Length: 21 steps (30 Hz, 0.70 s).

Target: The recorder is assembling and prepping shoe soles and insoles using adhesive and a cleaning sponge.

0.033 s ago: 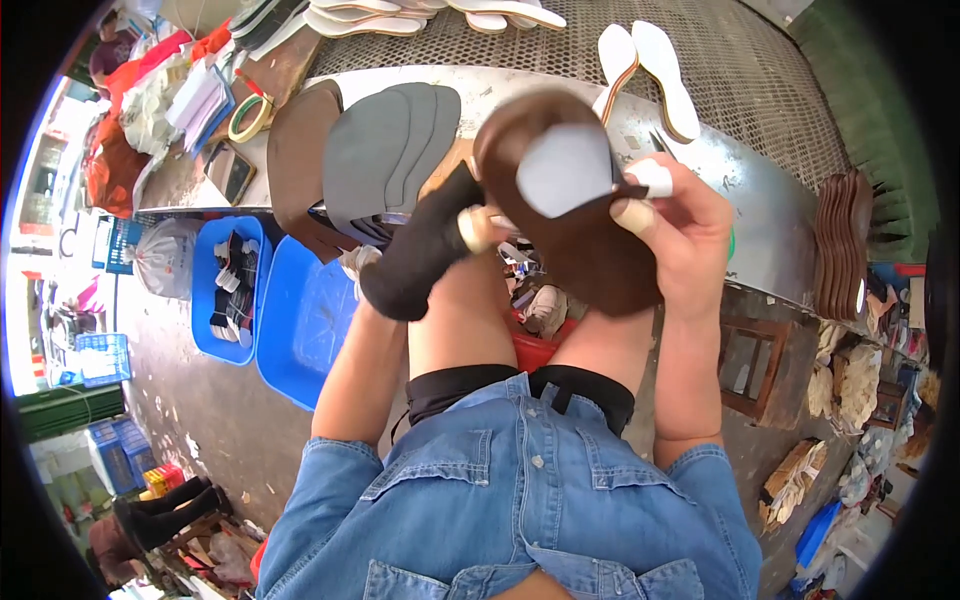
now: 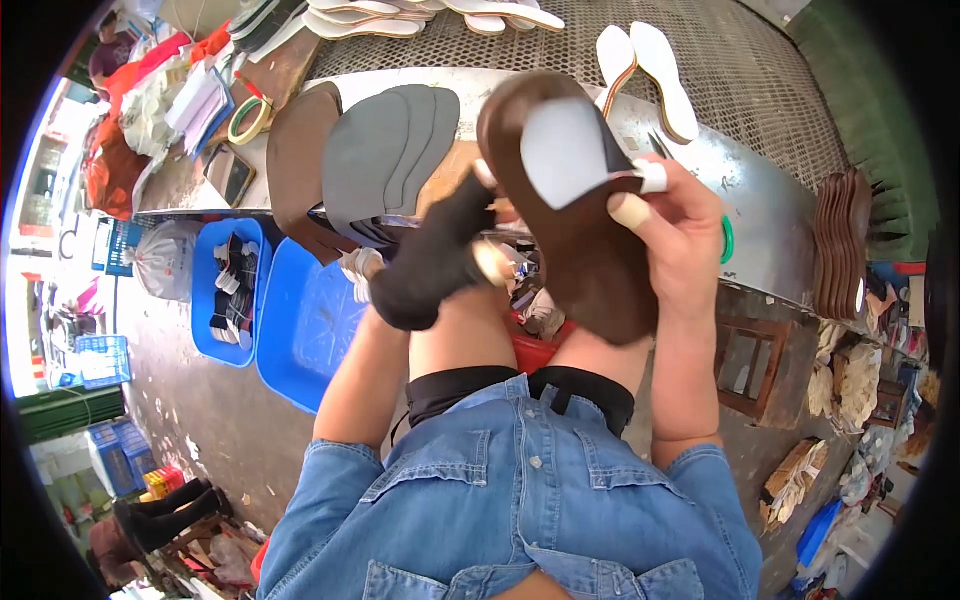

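The left hand (image 2: 432,258) is blurred inside a black covering that leaves the fingertips bare, so I cannot tell whether it grips anything or touches the brown sole (image 2: 595,265) just beside it. Part of the right hand's (image 2: 685,228) fingers is lost behind the sole too, but its grip is closed on the sole's right edge, thumb in front, at a dark band (image 2: 616,148) next to a pale patch (image 2: 562,155). Between the knees, a red container (image 2: 536,350) is mostly covered by the sole and thighs, and its contents are hard to make out. A green ring (image 2: 727,238) pokes out from behind the right hand, and a person (image 2: 110,48) at the upper left is cut off. The sole stands in front of part of the workbench (image 2: 775,225), where grey pads (image 2: 370,145) overlap beside brown pieces (image 2: 293,165), with a phone (image 2: 232,178) farther left. Behind the right hand, two white soles (image 2: 664,75) reach over the mesh (image 2: 740,85). A blue tub (image 2: 300,352) sits on the floor left of the legs. The brown sole is held in the air over the thighs; its long axis slants from upper left to lower right, the patched end pointing up and away from the person.
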Each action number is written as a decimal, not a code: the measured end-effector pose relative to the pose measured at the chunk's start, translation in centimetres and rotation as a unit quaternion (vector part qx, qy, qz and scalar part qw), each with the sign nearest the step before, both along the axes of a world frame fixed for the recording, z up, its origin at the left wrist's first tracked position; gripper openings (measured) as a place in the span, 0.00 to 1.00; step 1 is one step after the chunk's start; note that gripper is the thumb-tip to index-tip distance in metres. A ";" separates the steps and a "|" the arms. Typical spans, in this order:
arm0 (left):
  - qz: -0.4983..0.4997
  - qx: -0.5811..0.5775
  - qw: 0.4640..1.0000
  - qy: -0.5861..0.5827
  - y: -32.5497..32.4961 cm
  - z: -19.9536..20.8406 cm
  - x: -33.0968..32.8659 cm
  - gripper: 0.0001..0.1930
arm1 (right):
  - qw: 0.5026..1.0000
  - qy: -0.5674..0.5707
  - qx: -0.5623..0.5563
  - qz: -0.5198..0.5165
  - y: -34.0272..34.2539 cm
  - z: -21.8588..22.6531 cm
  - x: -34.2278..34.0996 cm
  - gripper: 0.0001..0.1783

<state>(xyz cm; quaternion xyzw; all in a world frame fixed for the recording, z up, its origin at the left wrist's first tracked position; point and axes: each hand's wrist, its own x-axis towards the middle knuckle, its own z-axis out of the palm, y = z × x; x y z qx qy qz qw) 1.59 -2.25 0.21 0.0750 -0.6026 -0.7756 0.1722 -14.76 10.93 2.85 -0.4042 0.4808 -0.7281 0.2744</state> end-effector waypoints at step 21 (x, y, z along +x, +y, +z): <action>0.225 -0.024 0.974 0.005 4.0 -0.2 -3.1 0.16 | 0.940 0.317 0.061 -0.108 0.2 -0.7 3.4 0.06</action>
